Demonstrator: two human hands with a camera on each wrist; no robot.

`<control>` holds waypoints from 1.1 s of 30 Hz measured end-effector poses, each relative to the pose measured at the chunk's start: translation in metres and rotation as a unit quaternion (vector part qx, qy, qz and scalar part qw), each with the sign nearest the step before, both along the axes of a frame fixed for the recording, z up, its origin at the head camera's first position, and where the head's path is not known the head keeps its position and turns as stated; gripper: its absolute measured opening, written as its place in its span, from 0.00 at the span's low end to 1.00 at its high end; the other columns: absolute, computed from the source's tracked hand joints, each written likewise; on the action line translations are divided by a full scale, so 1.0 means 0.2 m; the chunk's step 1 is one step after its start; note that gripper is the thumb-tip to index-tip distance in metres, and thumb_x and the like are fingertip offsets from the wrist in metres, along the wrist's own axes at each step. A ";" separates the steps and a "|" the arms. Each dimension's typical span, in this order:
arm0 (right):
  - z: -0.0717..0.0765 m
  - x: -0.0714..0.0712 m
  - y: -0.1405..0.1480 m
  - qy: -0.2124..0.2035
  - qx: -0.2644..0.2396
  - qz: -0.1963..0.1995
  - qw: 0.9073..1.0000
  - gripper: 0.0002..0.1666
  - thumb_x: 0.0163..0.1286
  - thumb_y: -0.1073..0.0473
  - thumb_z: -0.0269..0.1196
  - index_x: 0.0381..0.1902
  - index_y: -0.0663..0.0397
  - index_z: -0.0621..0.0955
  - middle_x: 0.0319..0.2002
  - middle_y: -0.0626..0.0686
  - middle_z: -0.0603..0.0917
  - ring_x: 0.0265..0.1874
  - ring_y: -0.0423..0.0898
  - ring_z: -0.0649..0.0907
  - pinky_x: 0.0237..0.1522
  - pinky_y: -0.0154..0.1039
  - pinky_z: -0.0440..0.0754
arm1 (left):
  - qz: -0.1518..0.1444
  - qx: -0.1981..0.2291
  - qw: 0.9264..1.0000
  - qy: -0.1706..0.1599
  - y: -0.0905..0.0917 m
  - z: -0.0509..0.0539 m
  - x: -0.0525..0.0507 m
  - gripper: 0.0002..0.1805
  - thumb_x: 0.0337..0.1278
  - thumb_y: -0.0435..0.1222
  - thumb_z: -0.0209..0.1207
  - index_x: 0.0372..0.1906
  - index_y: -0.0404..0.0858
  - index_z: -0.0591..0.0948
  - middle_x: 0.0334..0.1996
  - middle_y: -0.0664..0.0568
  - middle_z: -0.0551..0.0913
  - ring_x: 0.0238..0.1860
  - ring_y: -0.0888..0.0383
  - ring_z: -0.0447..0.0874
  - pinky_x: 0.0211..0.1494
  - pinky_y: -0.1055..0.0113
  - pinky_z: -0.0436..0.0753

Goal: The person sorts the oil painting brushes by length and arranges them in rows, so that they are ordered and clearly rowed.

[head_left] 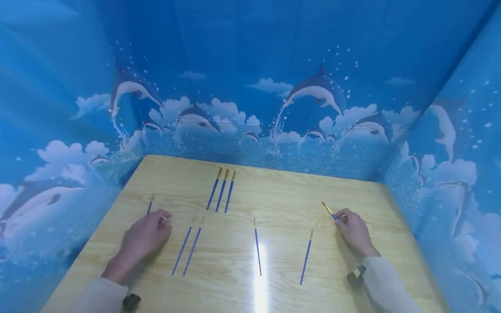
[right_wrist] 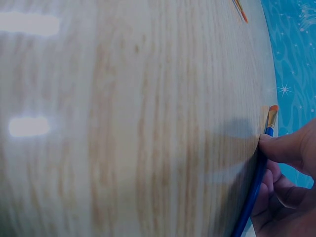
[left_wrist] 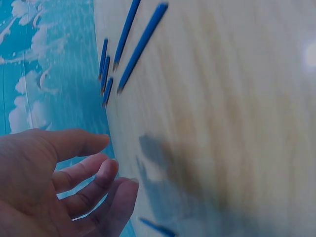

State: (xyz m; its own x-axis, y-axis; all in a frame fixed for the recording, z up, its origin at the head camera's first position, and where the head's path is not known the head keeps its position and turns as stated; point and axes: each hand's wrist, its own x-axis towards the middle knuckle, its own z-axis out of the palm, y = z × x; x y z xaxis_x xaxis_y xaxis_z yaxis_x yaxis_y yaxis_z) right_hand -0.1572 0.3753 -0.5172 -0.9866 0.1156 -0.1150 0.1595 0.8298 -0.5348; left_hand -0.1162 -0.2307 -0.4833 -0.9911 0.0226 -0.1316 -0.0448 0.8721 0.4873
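My right hand (head_left: 352,230) pinches a blue-handled paintbrush (head_left: 328,210) near its metal collar, at the table's right side. In the right wrist view, thumb and fingers grip the brush's handle (right_wrist: 254,187), with its orange-brown bristles upward. My left hand (head_left: 146,234) hovers over the left side, fingers loosely bent and holding nothing, as the left wrist view shows. Just beyond it lies a thin paintbrush (head_left: 150,204), its lower handle hidden by the hand. Right of this hand, two thin brushes (head_left: 184,246) (head_left: 194,246) lie side by side.
Three wider brushes (head_left: 222,191) lie together near the wooden table's (head_left: 282,191) back edge. One thin brush (head_left: 257,248) lies at the middle, beside a bright light reflection. Another brush (head_left: 306,257) lies left of my right hand. A blue dolphin-printed curtain (head_left: 235,65) surrounds the table.
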 end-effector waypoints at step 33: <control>-0.01 -0.01 0.01 0.003 0.005 0.000 1.000 0.14 0.79 0.66 0.63 0.58 0.67 0.81 0.46 0.67 0.89 0.43 0.59 0.89 0.44 0.54 0.87 | 0.033 -0.025 0.998 -0.037 -0.33 -0.05 -0.22 0.31 0.75 0.41 0.60 0.69 0.20 0.71 0.58 0.20 0.79 0.57 0.24 0.80 0.58 0.32 0.82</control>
